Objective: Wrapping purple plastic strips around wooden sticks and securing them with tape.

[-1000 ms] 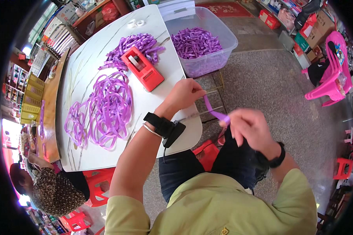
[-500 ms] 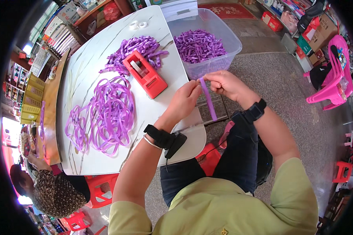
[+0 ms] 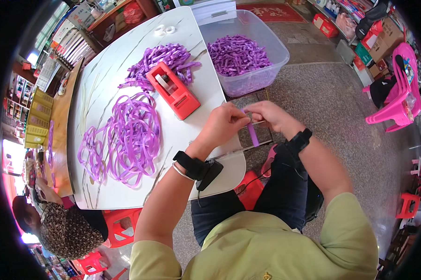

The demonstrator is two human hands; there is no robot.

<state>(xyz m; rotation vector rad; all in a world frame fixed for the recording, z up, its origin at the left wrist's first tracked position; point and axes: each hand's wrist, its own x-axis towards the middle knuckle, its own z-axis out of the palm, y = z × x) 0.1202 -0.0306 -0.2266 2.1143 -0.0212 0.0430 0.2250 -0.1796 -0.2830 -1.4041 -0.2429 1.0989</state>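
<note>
Between my two hands, just past the table's right edge, a short purple ribbon point(image 3: 253, 134) hangs down. My left hand point(image 3: 223, 122) is closed, its thumb and fingers pinching the ribbon near the top. Close beside it, my right hand point(image 3: 269, 115) pinches the ribbon's upper end with bent fingers. A red tape dispenser point(image 3: 181, 100) stands on the table to the left of my hands. Behind it lies a heap of purple ribbon pieces point(image 3: 159, 58). Nearer to me and further left is a loose tangle of long purple ribbon loops point(image 3: 132, 140).
A clear plastic bin point(image 3: 274, 51) filled with purple ribbon pieces stands beyond my hands. Two tape rolls point(image 3: 164, 30) lie at the far end of the marble-patterned table point(image 3: 121, 196). Another person point(image 3: 66, 228) sits at the left. A pink chair point(image 3: 397, 93) stands on the right.
Both hands have come down nearer to me, bringing the ribbon along. My left hand now covers more of the ribbon, so less of it shows.
</note>
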